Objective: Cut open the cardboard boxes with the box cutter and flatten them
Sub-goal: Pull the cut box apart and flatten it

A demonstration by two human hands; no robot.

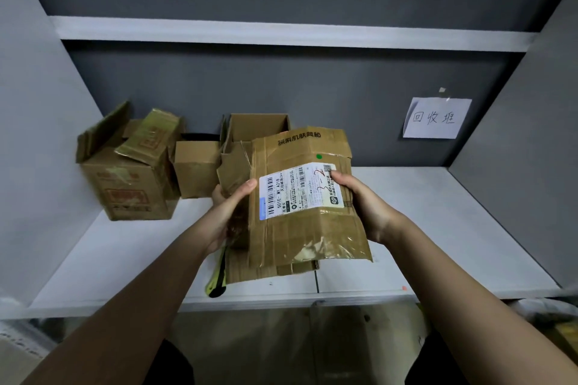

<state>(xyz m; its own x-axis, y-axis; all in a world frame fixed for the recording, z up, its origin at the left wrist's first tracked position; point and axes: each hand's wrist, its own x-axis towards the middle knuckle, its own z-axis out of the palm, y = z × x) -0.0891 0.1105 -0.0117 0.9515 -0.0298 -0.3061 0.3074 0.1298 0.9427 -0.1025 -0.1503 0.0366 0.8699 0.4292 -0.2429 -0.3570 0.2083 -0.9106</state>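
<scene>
A flattened brown cardboard box (305, 228) with a white shipping label is held up over the white shelf (438, 228). My left hand (230, 212) grips its left edge, thumb on the front. My right hand (364, 206) grips its right edge, thumb on the label. Under the left hand a yellow and black box cutter (218, 275) lies on the shelf, partly hidden by the cardboard. Three opened boxes stand at the back: a large one (125, 178) on the left, a small one (195, 172) beside it and another (256, 128) behind the held cardboard.
A paper note (436, 118) with handwriting is stuck on the grey back wall at the right. An upper shelf (281, 33) runs above. Grey side walls close the bay left and right. The shelf's front edge is near my forearms.
</scene>
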